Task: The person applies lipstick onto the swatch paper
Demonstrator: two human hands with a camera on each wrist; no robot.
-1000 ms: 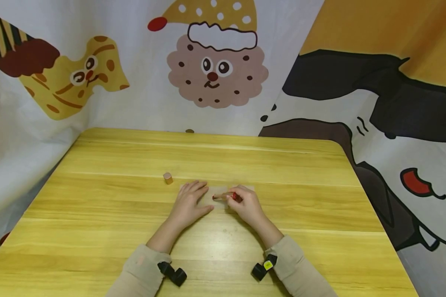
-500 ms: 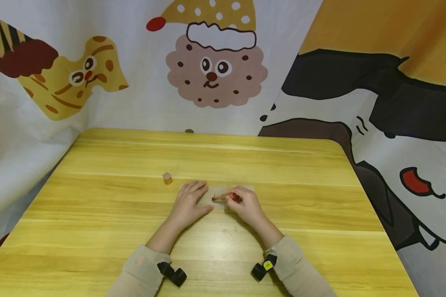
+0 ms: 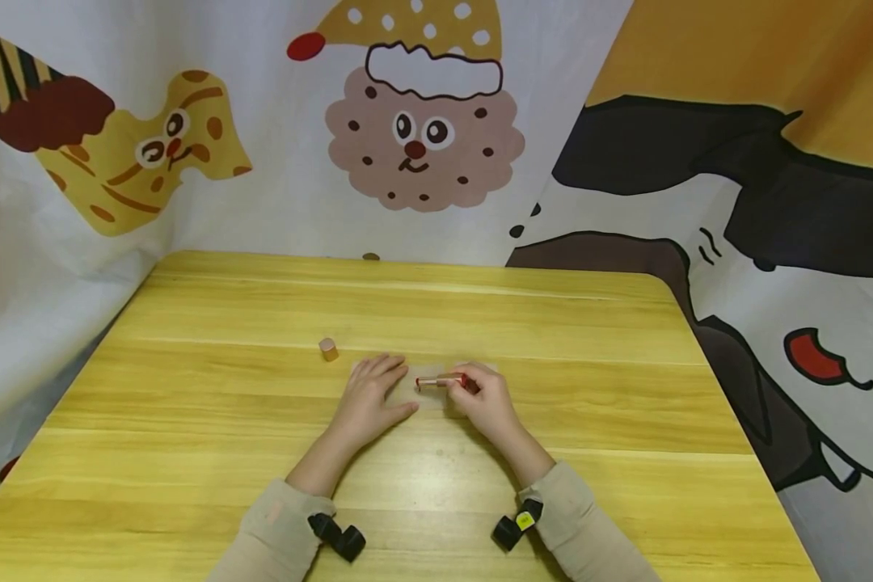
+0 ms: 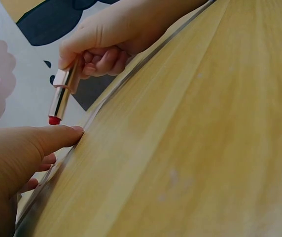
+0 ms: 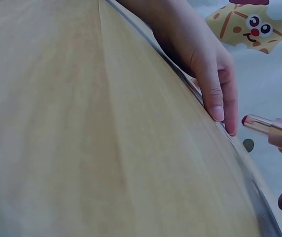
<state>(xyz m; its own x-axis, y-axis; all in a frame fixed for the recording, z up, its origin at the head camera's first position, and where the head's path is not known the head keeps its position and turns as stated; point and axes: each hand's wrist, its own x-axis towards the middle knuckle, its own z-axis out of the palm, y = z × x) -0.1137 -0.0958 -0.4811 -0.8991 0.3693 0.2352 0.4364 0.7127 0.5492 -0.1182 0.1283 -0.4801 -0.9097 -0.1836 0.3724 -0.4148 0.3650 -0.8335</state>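
Observation:
My right hand [image 3: 486, 400] pinches a rose-gold lipstick [image 3: 442, 381] whose red tip points left. In the left wrist view the lipstick [image 4: 61, 101] slants downward, its tip near my left thumb. The right wrist view shows the lipstick tip [image 5: 244, 120] raised slightly off the surface. Under both hands lies a thin pale sheet [image 3: 429, 401], with a tiny dark or red mark just beneath the tip. My left hand [image 3: 367, 398] rests on the sheet's left part, fingers spread and thumb out. Its fingers partly cover the sheet.
A small rose-gold cap [image 3: 328, 349] stands on the wooden table [image 3: 262, 453], beyond and left of my left hand. Behind the table hangs a white curtain [image 3: 262, 48] with cartoon prints. Black wrist cameras [image 3: 338, 537] sit at both sleeves.
The right hand has shifted slightly right and tilted the lipstick, so more of its metal tube shows and its tip is lifted. The left hand and cap stay put.

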